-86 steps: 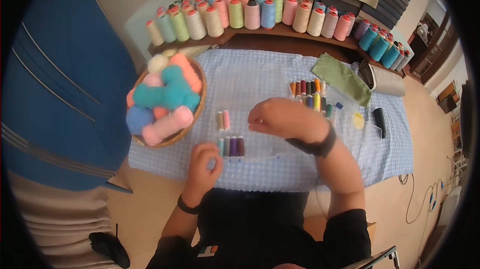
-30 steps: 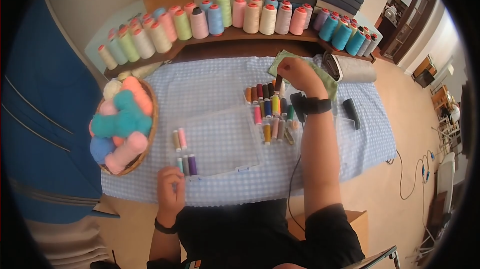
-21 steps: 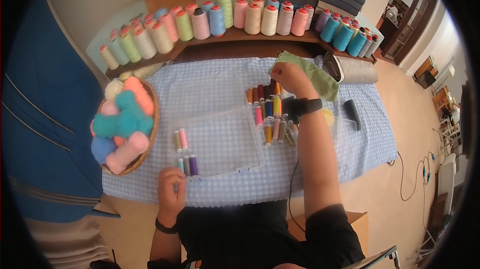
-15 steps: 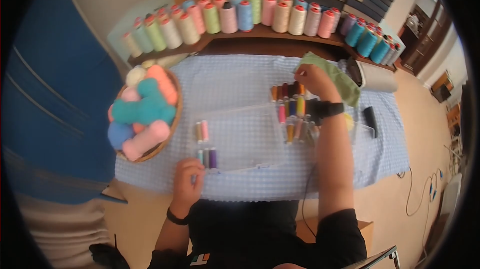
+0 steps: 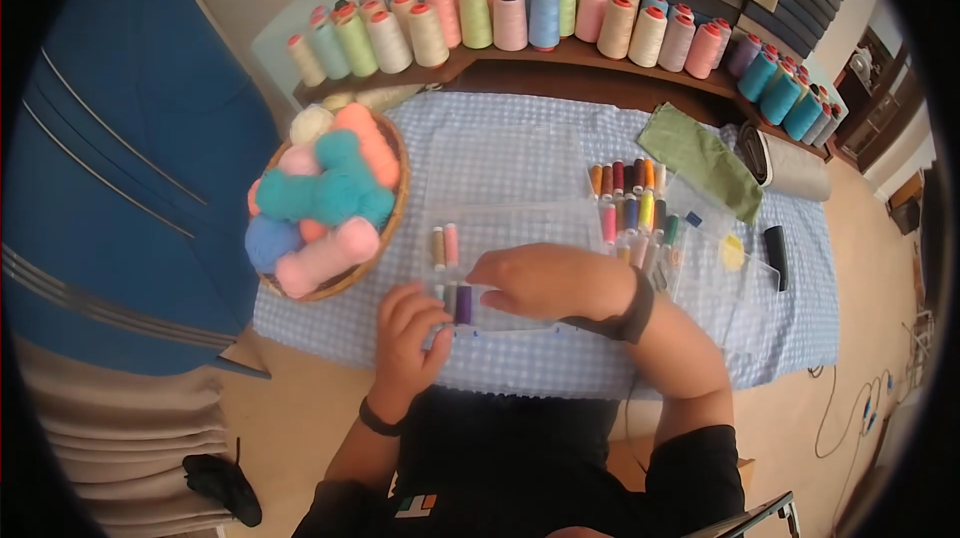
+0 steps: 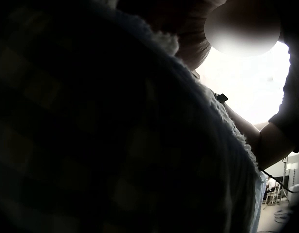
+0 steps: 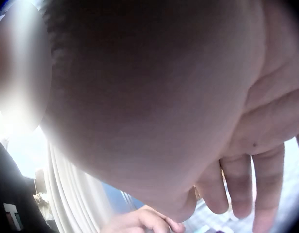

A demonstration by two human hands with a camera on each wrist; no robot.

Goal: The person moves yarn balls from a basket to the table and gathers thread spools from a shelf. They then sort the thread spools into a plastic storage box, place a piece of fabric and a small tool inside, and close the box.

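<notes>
My right hand [image 5: 555,280] reaches over the lower part of a clear plastic case [image 5: 520,223], its fingertips just right of a purple spool [image 5: 463,305]; no spool shows in its fingers. The right wrist view has its palm and loosely extended fingers [image 7: 237,184]. My left hand [image 5: 408,343], fingers relaxed and parted, is at the case's front left corner beside a light teal spool [image 5: 439,293]. A grey spool stands between teal and purple. Tan [image 5: 438,248] and pink [image 5: 451,244] spools lie above them. Rows of coloured spools [image 5: 630,210] lie to the right.
A basket of yarn [image 5: 402,178] sits at the left on the checked cloth [image 5: 500,363]. At right are a green cloth [image 5: 700,158], a clear lid [image 5: 725,313], a black cylinder [image 5: 776,258] and a grey roll [image 5: 790,163]. Large thread cones [image 5: 510,18] line the back shelf.
My right hand set a dark brown spool among the rows at the right, let go and came back left to the case. My left hand stayed near the corner, its fingers parting more.
</notes>
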